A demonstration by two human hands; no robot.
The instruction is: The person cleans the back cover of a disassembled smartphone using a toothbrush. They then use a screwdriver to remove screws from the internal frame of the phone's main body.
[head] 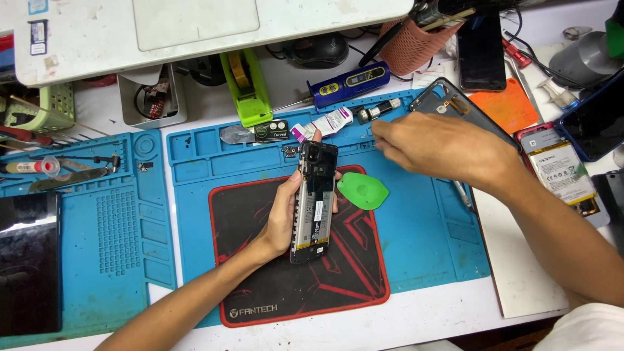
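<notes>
Head view. Left hand point(286, 214) holds an opened phone point(315, 201) with its back cover off, fingers wrapped around the long edges, thumb on the near side; the phone stands tilted above the black-and-red pad point(260, 260).

Judgement: light, stiff, fragile where the board and battery lie bare, so the edge hold suits it.

Right hand point(442, 146) reaches to the far rim of the blue mat point(416, 227), fingers pressed together at the tips, seemingly pinching something too small to tell. A green pick point(363, 190) lies just right of the phone.

Containers: the grey tray point(153, 97) beyond the left fingers holds small parts; the pinkish cup point(416, 42) holds tools.
</notes>
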